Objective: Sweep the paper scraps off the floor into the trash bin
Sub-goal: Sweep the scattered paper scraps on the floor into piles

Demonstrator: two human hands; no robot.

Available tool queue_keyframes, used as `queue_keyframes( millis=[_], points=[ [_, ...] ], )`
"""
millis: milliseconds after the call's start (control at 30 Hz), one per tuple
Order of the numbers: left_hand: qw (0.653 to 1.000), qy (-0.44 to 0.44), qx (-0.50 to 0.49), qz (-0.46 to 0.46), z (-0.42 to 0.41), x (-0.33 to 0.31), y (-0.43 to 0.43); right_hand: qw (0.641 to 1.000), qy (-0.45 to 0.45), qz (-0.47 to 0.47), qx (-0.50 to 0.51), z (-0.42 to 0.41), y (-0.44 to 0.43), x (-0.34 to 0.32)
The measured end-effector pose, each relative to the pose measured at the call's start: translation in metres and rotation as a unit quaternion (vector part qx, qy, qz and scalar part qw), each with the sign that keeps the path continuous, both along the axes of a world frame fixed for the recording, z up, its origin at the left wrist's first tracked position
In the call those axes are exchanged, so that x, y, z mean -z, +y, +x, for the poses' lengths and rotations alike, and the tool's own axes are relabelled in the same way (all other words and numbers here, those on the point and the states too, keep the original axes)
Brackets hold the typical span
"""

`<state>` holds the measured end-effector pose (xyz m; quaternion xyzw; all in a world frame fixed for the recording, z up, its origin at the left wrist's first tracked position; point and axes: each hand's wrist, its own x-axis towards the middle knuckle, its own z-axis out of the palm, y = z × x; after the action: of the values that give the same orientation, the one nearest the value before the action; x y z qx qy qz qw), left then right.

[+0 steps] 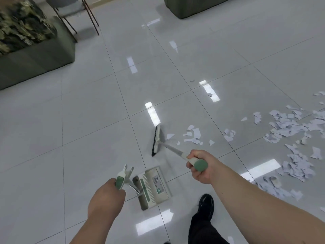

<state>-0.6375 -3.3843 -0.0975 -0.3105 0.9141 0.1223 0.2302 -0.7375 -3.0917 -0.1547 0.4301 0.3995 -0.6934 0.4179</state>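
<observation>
White paper scraps (292, 127) lie scattered over the grey tiled floor at the right, with a smaller cluster (193, 135) nearer the middle. My right hand (199, 166) grips the green-tipped handle of a broom (157, 140), whose black-bristled head rests on the floor just left of the small cluster. My left hand (105, 198) holds the green handle of a cream dustpan (154, 185), which hangs low over the floor in front of me with its comb teeth showing. No trash bin is in view.
A green sofa (40, 57) with a camouflage cloth on it stands at the far left. Chair legs (91, 16) rise behind it. Another green seat (191, 6) stands at the top. My black shoe (205, 206) is on the floor below the dustpan.
</observation>
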Motion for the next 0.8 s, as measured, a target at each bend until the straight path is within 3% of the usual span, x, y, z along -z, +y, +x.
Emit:
queue_keyframes(
  millis=[333,800],
  points=[
    [0.993,-0.006,0.118,-0.005,-0.129,-0.003,0.117,0.982,-0.026,0.091,0.162,-0.042,0.159,-0.030],
    [0.973,0.047,0.224,0.037,-0.233,-0.017,0.220,0.917,-0.048,0.243,0.312,-0.031,0.296,-0.052]
  ],
)
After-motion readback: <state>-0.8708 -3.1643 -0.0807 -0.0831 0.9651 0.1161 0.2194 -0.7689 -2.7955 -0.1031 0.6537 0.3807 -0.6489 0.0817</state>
